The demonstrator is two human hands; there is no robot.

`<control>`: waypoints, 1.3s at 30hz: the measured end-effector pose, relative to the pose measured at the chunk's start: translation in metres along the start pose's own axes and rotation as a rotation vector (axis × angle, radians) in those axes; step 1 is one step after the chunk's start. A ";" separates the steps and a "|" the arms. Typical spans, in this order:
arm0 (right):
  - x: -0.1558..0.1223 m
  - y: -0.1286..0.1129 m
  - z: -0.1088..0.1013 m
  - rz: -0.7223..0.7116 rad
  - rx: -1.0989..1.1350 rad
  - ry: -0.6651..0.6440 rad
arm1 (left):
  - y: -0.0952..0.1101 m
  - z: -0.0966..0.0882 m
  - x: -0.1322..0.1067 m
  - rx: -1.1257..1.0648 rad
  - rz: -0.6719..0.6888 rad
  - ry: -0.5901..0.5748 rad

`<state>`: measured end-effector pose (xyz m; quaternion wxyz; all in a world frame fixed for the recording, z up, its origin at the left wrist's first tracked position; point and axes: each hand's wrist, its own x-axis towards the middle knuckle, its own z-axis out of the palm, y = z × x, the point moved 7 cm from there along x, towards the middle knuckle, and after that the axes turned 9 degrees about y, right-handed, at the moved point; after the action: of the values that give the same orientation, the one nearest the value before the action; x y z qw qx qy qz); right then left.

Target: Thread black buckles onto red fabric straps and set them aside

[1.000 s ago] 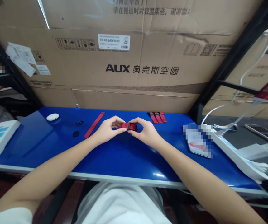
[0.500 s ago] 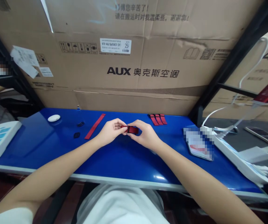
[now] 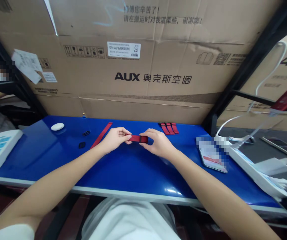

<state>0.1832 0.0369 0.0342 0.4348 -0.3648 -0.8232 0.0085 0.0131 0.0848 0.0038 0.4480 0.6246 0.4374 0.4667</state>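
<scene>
Between both hands a short red strap (image 3: 135,138) is stretched over the blue table, with a black buckle (image 3: 141,138) threaded on it. My left hand (image 3: 115,140) pinches the strap's left end between thumb and fingers. At the other side, my right hand (image 3: 158,143) grips the buckle and the looped right part. Another red strap (image 3: 100,136) lies flat behind my left wrist, partly covered by it. Left of that are a small black buckle piece (image 3: 82,145) and further black pieces (image 3: 86,133). Several red straps with black buckles (image 3: 169,128) lie side by side beyond my right hand.
The blue table (image 3: 133,173) ends at a large cardboard box (image 3: 153,100). A round white object (image 3: 57,126) and a white device (image 3: 0,150) are at left. A phone (image 3: 211,156) and a white power strip (image 3: 253,170) with cables lie right. Another person's arm shows far left.
My left hand has drawn slightly left, away from my right. More red strap now shows between the left fingers and the buckle.
</scene>
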 end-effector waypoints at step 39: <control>-0.024 0.061 0.050 0.303 -0.259 -0.389 | -0.011 0.031 0.000 1.000 0.603 -0.184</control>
<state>0.1919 0.0824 -0.0343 0.2123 -0.5279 -0.8214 0.0379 0.0420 0.0821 -0.0123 -0.0172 0.8946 0.3669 0.2546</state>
